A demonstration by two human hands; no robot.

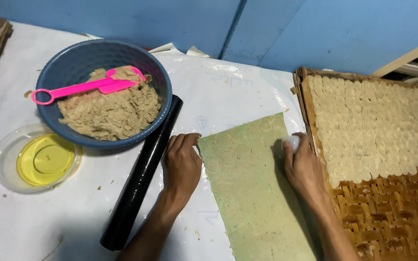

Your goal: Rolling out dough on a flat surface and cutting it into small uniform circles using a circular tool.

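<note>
The right hand point(304, 166) grips a small white round cutter point(291, 142), pressing it on a green dough sheet point(255, 193) lying on the counter point(49, 227). The left hand point(182, 164) rests flat and empty on the sheet's left edge, beside a black rolling pin point(141, 179).

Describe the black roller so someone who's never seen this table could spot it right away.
Start at the blue bowl of dough scraps on the white table. Leaning diagonally from its right rim toward the near edge lies the black rolling pin, beside the left hand: the only long, dark, glossy cylinder there.

We see a blue painted wall point(315, 34) at twelve o'clock — made of flat panels with a dark seam. At two o'clock, a pale wooden frame point(412, 60) — evenly lit.
</note>
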